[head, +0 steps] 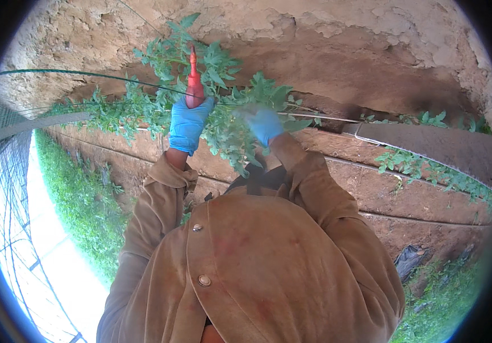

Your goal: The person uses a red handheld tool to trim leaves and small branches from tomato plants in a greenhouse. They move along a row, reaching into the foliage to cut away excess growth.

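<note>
My left hand (191, 122), in a blue glove, is closed around a red plastic bottle (194, 88) with a narrow tapered nozzle. The nozzle points away from me, over leafy plants (216, 64) that look like tomato plants. Blurred, my right hand (263, 122) in its blue glove is among the leaves to the right of the bottle; its fingers are too unclear to tell whether they hold anything. Beside the bottle passes a dark green cord (100, 75).
A rough earthen wall (357, 64) rises beyond the plants. Thin pale lines (400, 218) run along the brown soil. A grey-brown strip of sheet (435, 141) lies at the right. Netting (5, 171) and grassy growth (83, 214) stand at the left.
</note>
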The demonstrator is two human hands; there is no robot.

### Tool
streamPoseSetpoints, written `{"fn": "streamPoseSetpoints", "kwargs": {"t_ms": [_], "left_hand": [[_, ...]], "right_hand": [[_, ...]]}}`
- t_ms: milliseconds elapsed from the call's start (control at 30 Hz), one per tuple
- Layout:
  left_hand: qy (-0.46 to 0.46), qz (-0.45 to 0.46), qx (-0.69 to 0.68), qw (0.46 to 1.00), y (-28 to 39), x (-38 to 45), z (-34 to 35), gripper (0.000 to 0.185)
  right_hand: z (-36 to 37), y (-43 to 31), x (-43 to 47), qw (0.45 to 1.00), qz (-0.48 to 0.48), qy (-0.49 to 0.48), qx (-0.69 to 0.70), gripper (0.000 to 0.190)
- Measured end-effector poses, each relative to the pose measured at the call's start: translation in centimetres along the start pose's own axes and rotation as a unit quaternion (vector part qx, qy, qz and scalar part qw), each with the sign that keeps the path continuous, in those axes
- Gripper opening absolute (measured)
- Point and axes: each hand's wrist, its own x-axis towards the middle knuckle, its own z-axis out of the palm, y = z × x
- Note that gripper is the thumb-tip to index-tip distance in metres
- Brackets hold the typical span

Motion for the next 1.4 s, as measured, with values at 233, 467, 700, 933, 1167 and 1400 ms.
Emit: {"fn": "streamPoseSetpoints", "kwargs": {"t_ms": [233, 467, 700, 933, 1167, 1400], "left_hand": [[0.026, -0.04, 0.013, 0.999, -3.0, 1.2, -1.6, 0.012], [0.029, -0.022, 0.021, 0.999, -4.2, 1.5, -2.0, 0.01], [0.019, -0.035, 0.046, 0.998, -3.7, 0.8, -1.8, 0.011], [0.011, -0.034, 0.06, 0.998, -4.1, -0.4, -1.3, 0.017], [-0.038, -0.058, 0.019, 0.997, -3.7, -1.3, -0.2, 0.012], [-0.072, -0.029, 0.033, 0.996, -4.1, -3.5, 2.5, 0.015]], "right_hand": [[-3.7, 7.6, 5.2, 0.887, 0.173, 0.173, 0.392, 0.018], [-1.9, 6.4, 3.1, 0.946, 0.059, 0.103, 0.301, 0.024], [2.0, 4.6, 5.2, 0.981, 0.04, -0.075, -0.175, 0.037], [3.9, 7.2, 7.4, 0.918, -0.006, -0.152, -0.366, 0.031], [3.3, 9.6, 7.3, 0.977, 0.138, 0.033, -0.16, 0.037], [1.7, 5.4, 7.3, 0.988, 0.029, -0.151, -0.023, 0.035]]}}
